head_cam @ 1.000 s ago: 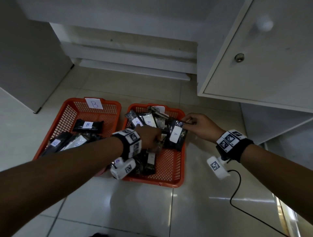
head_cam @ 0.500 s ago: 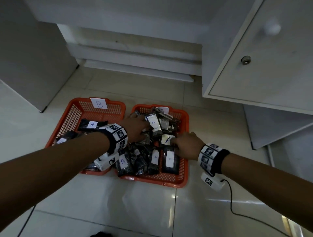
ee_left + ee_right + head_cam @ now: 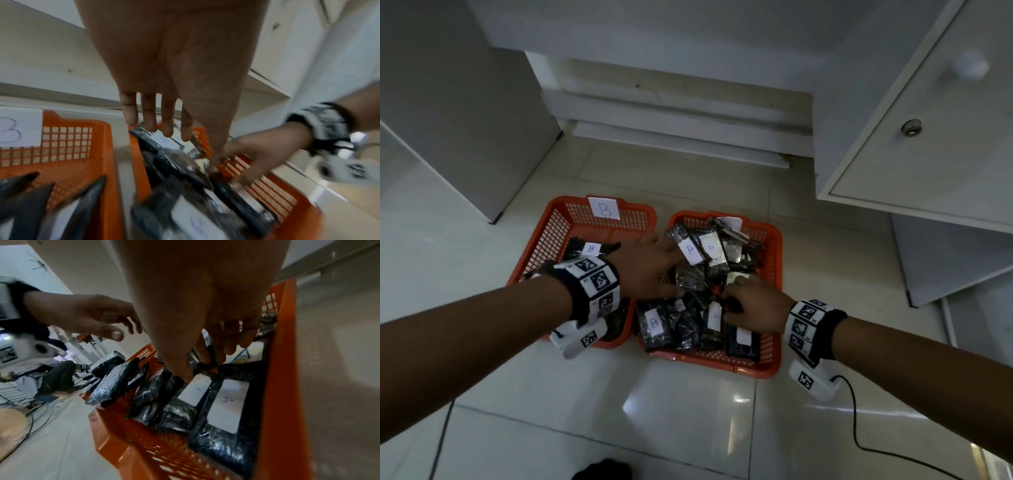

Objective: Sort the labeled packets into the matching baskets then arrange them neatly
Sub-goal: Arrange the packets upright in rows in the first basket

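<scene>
Orange A basket (image 3: pixel 774 368) on the floor already crammed with dark A packets (image 3: pixel 654 323), left hand (image 3: pixel 645 270) flat, fingers straight on the far heap, right hand (image 3: pixel 755 310) pinching one packet's end: tidying stage, aligning rows next.

A basket (image 3: pixel 774 240): packets (image 3: pixel 690 251) heaped across the far half and lined along the near wall, little bare mesh between. My left hand (image 3: pixel 645 269) and right hand (image 3: pixel 755 306) crowd its middle. B basket (image 3: pixel 558 222), just left of it: far half bare. Cabinet door (image 3: pixel 928 137) overhangs beyond its right side.
</scene>
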`<action>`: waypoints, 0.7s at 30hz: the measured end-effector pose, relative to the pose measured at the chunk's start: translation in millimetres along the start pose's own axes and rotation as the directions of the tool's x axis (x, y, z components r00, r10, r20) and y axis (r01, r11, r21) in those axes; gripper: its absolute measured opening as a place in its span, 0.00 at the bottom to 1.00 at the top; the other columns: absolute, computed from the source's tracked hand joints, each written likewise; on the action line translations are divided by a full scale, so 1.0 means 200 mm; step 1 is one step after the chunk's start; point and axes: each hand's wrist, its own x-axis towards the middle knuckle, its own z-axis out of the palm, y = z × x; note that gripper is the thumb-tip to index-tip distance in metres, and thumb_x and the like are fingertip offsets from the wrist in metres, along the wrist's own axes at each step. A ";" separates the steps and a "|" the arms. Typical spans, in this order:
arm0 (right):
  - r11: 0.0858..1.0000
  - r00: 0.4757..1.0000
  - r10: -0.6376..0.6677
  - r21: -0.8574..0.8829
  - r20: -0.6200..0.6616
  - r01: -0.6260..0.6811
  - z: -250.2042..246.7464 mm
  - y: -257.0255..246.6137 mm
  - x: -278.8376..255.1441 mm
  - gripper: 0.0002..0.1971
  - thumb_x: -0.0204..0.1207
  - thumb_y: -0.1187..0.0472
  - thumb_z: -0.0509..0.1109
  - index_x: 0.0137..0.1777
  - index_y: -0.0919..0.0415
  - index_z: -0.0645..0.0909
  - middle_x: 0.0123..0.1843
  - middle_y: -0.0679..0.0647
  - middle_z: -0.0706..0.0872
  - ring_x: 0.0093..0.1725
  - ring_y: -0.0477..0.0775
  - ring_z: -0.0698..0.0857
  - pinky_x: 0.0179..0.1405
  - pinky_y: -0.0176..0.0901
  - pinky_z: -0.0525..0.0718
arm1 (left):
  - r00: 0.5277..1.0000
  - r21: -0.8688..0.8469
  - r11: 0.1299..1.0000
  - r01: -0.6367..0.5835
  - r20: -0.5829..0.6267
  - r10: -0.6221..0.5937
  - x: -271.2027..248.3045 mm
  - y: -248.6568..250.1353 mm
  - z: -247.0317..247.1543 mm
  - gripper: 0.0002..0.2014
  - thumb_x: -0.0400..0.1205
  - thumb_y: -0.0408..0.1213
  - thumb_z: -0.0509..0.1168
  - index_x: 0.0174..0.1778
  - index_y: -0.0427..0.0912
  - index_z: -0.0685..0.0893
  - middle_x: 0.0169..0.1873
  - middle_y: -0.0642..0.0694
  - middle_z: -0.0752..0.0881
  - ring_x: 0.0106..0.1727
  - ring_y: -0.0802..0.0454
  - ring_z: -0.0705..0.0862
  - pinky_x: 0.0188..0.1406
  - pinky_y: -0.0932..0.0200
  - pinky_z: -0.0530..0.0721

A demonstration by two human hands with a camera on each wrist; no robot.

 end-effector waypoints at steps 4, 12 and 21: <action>0.996 0.998 0.055 0.071 0.041 -0.058 0.07 -0.07 0.11 0.36 0.66 0.30 0.79 0.68 0.49 0.78 0.61 0.51 0.83 0.63 0.58 0.80 0.59 0.56 0.86 | 0.992 0.031 0.999 -0.027 0.127 0.023 -0.13 0.09 0.05 0.46 0.71 0.80 0.61 0.81 0.56 0.68 0.77 0.49 0.71 0.74 0.43 0.70 0.71 0.38 0.77; 0.980 0.987 0.149 0.126 0.063 -0.156 0.08 -0.09 0.18 0.25 0.67 0.36 0.84 0.57 0.46 0.80 0.56 0.45 0.82 0.61 0.56 0.79 0.56 0.51 0.83 | 0.985 0.053 0.998 -0.035 0.172 0.025 -0.21 0.08 0.21 0.44 0.76 0.69 0.68 0.84 0.52 0.62 0.76 0.46 0.71 0.74 0.41 0.71 0.73 0.39 0.75; 0.847 0.996 0.082 0.523 0.041 -0.091 -0.12 -0.03 0.13 0.09 0.81 0.60 0.80 0.57 0.58 0.87 0.49 0.48 0.90 0.48 0.43 0.87 0.48 0.32 0.84 | 0.988 -0.062 0.998 -0.021 0.154 0.031 -0.15 0.06 0.25 0.41 0.72 0.66 0.75 0.77 0.51 0.71 0.69 0.47 0.73 0.69 0.42 0.74 0.67 0.41 0.79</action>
